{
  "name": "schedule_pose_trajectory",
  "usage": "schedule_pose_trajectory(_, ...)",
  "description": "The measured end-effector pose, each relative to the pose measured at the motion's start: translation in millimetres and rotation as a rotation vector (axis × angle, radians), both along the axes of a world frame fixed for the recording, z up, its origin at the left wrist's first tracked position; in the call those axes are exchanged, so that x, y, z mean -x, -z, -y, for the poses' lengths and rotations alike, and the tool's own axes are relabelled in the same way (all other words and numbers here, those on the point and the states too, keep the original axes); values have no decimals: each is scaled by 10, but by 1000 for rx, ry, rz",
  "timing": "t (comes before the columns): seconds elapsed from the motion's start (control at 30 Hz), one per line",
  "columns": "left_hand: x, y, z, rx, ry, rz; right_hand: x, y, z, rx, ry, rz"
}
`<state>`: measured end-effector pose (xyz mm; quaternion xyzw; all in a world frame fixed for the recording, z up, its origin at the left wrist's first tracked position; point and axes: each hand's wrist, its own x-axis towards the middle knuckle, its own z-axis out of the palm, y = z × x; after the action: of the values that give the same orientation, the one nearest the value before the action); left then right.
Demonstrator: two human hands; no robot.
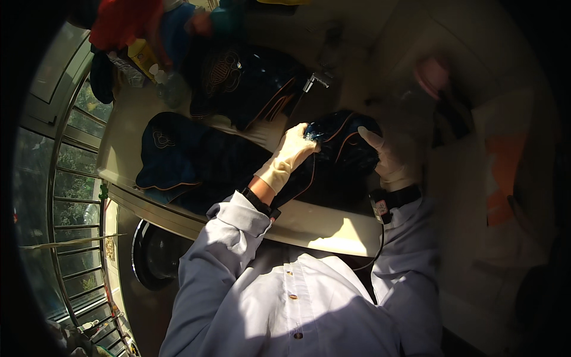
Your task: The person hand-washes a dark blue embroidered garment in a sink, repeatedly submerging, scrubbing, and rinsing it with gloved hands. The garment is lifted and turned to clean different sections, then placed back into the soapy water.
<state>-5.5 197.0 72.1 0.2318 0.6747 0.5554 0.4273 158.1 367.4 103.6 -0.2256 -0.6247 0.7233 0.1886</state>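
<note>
My left hand [292,149], in a cream rubber glove, is closed around a wet, bunched part of a dark blue cloth [341,131] with orange piping. White suds glisten by its fingers. My right hand [387,156], gloved too and partly in shadow, grips the same cloth at its right side, thumb on top. Both hands are above a pale sink [294,218]. To the left, a dark blue cloth section [178,147] with a stitched outline figure spreads over the sink's edge; whether it joins the held part is hidden in shadow.
Beyond my hands lies another dark cloth [241,85] with orange trim, beside a chrome faucet [314,81]. A clear bottle [170,91], a yellow packet [142,54] and red cloth [127,22] are at the back left. A pink basin [432,76] stands right; a barred window [76,209] is left.
</note>
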Motion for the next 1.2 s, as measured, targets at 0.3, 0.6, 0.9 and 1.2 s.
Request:
schedule_pose_trajectory(0.3,-154,193,-105,-352,-402,447,496,311,951,-627,244,4)
schedule_pose_trajectory(0.6,-208,426,-43,-435,-293,550,670,288,939,-782,208,273)
schedule_pose_trajectory(0.9,-75,98,202,-389,-203,390,322,239,170,-329,49,372)
schedule_pose_trajectory(1.2,-31,-183,358,-303,12,256,-6,25,145,-1094,-10,252)
